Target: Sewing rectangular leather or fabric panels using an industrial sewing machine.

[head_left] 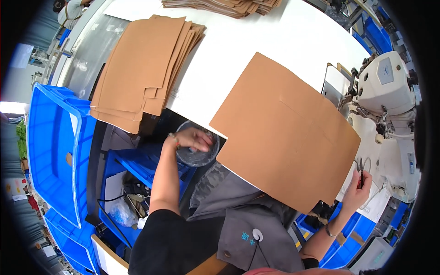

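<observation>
A large flat brown panel [284, 133] with a notched corner and a fine slit lies on the white table, its near edge reaching past the table edge above my lap. My left hand [195, 139] is over a round, clear-lined bin [198, 158] below the table edge, apart from the panel. Its fingers are bent together; whatever they hold, if anything, cannot be made out. At the panel's right edge my right hand [357, 191] grips a small pair of dark thread snips [360, 170], blades pointing away from me.
Stacked brown panels [137, 64] lie at the left of the table [229, 39], with another pile [224, 5] at the far edge. A white sewing machine [385, 87] stands at right. Blue crates [57, 142] line the left side; a crate of tools and cables sits below.
</observation>
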`<state>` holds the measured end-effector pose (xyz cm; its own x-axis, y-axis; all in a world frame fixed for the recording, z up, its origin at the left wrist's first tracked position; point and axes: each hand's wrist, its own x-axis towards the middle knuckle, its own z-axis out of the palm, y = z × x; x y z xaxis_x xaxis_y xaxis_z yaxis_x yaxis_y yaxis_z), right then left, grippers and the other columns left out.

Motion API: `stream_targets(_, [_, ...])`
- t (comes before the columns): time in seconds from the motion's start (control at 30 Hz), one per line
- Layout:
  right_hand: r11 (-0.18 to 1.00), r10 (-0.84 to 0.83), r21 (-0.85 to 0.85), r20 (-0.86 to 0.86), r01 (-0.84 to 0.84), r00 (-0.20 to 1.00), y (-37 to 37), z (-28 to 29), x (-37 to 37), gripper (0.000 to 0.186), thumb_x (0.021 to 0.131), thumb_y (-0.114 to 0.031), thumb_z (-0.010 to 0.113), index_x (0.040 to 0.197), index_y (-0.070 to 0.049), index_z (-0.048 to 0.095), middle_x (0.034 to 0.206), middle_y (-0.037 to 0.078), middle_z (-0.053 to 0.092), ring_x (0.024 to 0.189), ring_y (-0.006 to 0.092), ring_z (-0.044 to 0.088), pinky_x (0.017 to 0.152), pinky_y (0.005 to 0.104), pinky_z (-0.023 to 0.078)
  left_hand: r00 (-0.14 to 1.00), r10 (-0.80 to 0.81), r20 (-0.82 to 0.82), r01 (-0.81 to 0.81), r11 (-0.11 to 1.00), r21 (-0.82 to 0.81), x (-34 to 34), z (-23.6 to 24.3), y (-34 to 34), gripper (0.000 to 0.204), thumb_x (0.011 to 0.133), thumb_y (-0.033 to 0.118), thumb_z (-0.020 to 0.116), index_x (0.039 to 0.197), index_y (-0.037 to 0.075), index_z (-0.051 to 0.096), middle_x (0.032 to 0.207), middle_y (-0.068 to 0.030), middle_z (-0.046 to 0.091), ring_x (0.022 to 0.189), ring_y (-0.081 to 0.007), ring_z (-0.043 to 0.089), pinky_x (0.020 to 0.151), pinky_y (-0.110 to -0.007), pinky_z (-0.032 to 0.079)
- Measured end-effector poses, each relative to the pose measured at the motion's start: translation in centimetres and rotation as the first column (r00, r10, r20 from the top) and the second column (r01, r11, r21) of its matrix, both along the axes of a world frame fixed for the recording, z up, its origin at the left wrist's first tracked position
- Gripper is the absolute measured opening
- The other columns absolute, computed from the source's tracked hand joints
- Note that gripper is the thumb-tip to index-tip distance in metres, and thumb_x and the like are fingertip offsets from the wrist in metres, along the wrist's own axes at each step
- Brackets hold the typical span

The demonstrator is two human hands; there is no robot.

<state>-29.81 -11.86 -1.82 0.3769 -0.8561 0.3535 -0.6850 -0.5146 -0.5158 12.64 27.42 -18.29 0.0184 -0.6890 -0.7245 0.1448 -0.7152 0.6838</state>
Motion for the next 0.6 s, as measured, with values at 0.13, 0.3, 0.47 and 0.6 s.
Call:
stream_targets(0.13, [0.962, 0.094, -0.236, -0.174, -0.135, 0.980, 0.0, 0.4, 0.5, 0.021, 0.097, -0.016, 0.068, 0.106, 0.003, 0.063, 0.100, 0.013, 0.061, 0.084, 0.0259, 0.057, 0.077, 0.0350, 0.048, 0.938, -0.115, -0.326, -0.084, 0.838, -0.539, -3.3, 11.0, -3.0, 0.048, 0.087, 0.020, 0.082, 0.125, -0.004, 0.066, 0.111, -0.0154, 0.075, 0.095, -0.0189, 0.073, 0.082, -0.028, 0.057])
stream_targets(0.3, [0.971, 0.080, -0.209, -0.163, -0.113, 0.983, 0.5, 0.4, 0.5, 0.022, 0.097, -0.016, 0.067, 0.110, 0.002, 0.065, 0.108, 0.017, 0.062, 0.100, 0.0327, 0.059, 0.088, 0.0396, 0.048, 0.871, 0.452, 0.191, -0.379, 0.867, -0.324, -8.2, 20.1, -7.1, 0.027, 0.097, 0.023, 0.071, 0.098, -0.003, 0.076, 0.073, -0.0040, 0.072, 0.060, -0.0097, 0.064, 0.055, -0.026, 0.050])
stream_targets(0.47, [0.969, 0.103, -0.210, -0.124, -0.128, 0.987, 0.4, 0.6, 0.9, 0.023, 0.096, -0.016, 0.068, 0.111, 0.002, 0.066, 0.112, 0.018, 0.063, 0.103, 0.0342, 0.059, 0.091, 0.0400, 0.048, 0.279, 0.737, 0.616, -0.262, 0.675, -0.689, -7.7, 23.4, -8.5, 0.018, 0.097, 0.015, 0.071, 0.099, -0.002, 0.077, 0.067, 0.0017, 0.066, 0.062, -0.0032, 0.056, 0.058, -0.023, 0.048])
stream_targets(0.6, [0.967, 0.092, -0.224, -0.136, -0.121, 0.986, 0.8, 0.6, 0.8, 0.023, 0.096, -0.016, 0.068, 0.112, 0.001, 0.066, 0.115, 0.017, 0.063, 0.106, 0.0344, 0.059, 0.092, 0.0397, 0.048, 0.129, 0.989, 0.070, -0.344, 0.111, -0.932, 0.2, 27.7, -3.3, 0.019, 0.097, 0.009, 0.070, 0.113, -0.001, 0.072, 0.104, -0.0042, 0.073, 0.092, -0.0113, 0.068, 0.083, -0.025, 0.055])
